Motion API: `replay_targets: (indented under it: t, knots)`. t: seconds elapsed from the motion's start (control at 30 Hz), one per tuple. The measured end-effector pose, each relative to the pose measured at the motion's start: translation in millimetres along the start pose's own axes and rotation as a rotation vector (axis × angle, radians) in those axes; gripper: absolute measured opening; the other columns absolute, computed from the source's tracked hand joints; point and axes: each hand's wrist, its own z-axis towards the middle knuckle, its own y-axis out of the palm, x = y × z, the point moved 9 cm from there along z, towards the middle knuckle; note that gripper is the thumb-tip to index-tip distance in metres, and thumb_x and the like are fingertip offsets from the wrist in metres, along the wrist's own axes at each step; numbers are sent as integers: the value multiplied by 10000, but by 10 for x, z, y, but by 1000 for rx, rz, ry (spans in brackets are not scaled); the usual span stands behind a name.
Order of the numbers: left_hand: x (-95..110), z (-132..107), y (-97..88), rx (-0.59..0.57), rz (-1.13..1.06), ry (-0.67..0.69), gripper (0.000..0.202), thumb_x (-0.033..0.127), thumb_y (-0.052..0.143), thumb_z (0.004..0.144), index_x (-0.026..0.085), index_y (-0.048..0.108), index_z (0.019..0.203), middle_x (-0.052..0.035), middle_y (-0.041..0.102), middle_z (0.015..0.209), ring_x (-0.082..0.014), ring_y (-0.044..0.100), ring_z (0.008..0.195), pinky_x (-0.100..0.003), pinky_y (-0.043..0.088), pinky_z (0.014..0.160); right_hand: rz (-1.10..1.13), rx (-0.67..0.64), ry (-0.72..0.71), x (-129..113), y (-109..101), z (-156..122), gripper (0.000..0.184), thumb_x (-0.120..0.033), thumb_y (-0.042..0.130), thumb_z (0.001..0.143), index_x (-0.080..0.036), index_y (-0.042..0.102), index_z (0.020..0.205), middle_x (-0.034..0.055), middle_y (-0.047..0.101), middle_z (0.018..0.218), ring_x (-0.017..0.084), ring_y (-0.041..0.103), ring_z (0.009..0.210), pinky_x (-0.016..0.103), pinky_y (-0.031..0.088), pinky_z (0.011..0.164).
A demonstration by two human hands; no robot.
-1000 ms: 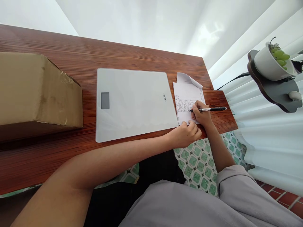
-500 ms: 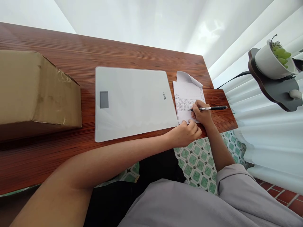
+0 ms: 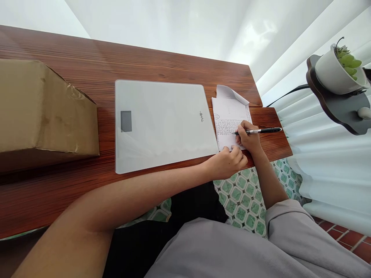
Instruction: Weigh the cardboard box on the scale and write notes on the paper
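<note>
My right hand (image 3: 248, 137) is closed around a black and clear pen (image 3: 265, 131), its tip on the page of a white notepad (image 3: 230, 110). Dense rows of small handwritten characters cover the middle of that page, and an oval mark stands at its left edge. The top sheets are folded back and curl up at the far end. My left hand (image 3: 227, 162) lies at the near edge of the notepad, its fingers curled and pressed on the paper's edge. Its palm side is hidden.
A white glass scale (image 3: 165, 123) with a grey display lies left of the notepad. Farther left stands a cardboard box (image 3: 69, 116) on the wooden table (image 3: 145, 61). At the right, a white plant pot (image 3: 333, 71) sits on a dark wavy shelf (image 3: 337, 110) by white curtains.
My right hand and the pen have shifted slightly to the right across the page. My left hand stays at the notepad's near edge. The view has moved a little.
</note>
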Motion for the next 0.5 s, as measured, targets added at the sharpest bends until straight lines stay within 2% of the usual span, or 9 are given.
replay_targets:
  t: [0.5]
  knots:
    - [-2,2,17,-23,-10,-3,372,91,253,981,84,574,1168,-203,661,1158,-248,594,976,-335,368,630,-28,-7,-18,-39,3,10,292,-361,504,895,-248,405,645,-32,518,455,136,428,352,313,371,395]
